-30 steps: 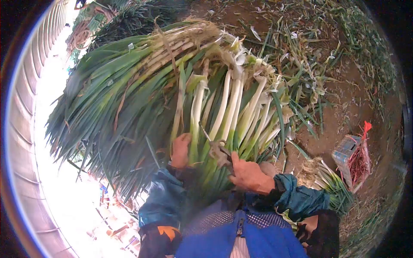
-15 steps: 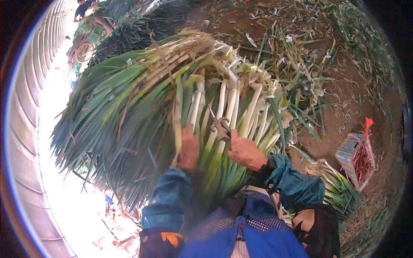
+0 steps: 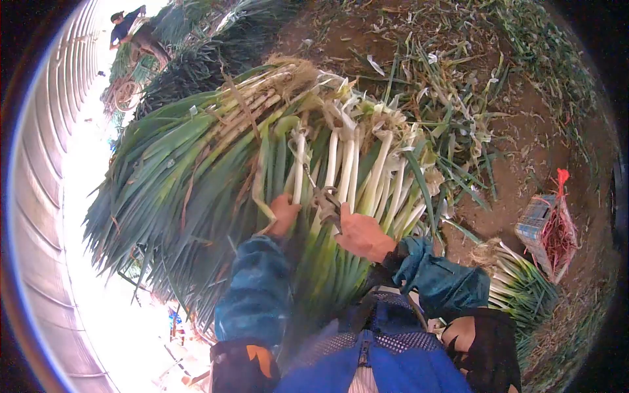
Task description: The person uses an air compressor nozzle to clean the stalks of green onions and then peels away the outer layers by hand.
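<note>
A thick pile of long green onions lies before me, leaves to the left and white stalks to the right. My left hand is closed around the lower part of a green onion stalk at the front of the pile. Close beside it, my right hand grips a dull, rusty metal cutting tool. Its thin pointed blade angles up and left across the stalks, near the held one. Part of its handle is hidden in my fingers. A bent yellowish leaf hangs by my left hand.
On the right stands a small crate with reddish ties in it, a red tuft on top. A trimmed bunch of green onions lies near it. Peelings litter the soil. Another person bends at the far upper left.
My right hand has moved left with the cutting tool, closer to my left hand and its stalk. The view has shifted slightly, and more of the far person shows.
</note>
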A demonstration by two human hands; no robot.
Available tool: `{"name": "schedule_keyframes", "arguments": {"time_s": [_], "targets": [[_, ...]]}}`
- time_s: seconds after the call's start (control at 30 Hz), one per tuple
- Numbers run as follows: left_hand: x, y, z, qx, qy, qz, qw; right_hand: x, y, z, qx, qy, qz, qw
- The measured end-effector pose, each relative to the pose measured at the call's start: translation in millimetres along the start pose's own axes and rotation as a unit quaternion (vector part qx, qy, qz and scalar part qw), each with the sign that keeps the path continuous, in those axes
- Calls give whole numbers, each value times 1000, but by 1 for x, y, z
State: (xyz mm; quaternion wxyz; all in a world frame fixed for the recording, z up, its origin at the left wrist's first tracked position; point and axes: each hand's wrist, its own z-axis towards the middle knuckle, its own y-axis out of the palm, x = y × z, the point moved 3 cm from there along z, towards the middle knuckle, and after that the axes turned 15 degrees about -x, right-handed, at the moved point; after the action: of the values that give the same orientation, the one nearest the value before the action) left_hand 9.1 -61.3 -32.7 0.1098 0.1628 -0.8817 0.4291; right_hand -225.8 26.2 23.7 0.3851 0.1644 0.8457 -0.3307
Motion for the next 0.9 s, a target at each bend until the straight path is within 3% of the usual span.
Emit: {"name": "schedule_keyframes", "arguments": {"time_s": [0.1,0.2,0.3,0.43,0.67,0.73,0.83,0.9], "targets": [[16,-11,-40,-44,52,-103,992,0,-9,-2,31,1,-10,999],[1,1,-77,-83,56,-145,984,6,-7,7,2,60,18,998],[-7,15,-114,-95,14,-143,985,0,-4,2,-18,43,9,999],[19,9,-153,-92,30,-222,970,-22,5,-28,-64,43,-6,997],[-1,26,-158,-98,42,-219,970,-2,-10,41,44,5,-8,999],[21,12,-167,-103,19,-226,969,-3,-19,45,67,1,-20,998],[54,-11,-177,-79,52,-363,927,-7,-13,14,39,-26,9,999],[85,-37,-173,-68,91,-343,933,-10,-13,-8,34,-25,27,999]]}}
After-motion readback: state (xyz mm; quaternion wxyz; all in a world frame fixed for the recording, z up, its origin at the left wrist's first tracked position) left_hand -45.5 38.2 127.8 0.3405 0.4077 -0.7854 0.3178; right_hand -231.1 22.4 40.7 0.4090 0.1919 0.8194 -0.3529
